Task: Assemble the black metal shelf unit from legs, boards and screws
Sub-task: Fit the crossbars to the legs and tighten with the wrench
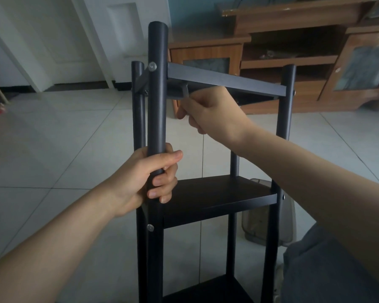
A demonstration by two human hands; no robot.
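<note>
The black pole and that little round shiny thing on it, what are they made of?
The pole looks like metal painted matte black: smooth, round, with a dull sheen. The round thing is a screw head, likely bare steel: silvery, and it catches the light.

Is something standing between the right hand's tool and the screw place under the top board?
Nothing visible does. The right hand holds a small grey wrench already up against the underside of the top board, beside the front leg, which the left hand grips.
</note>
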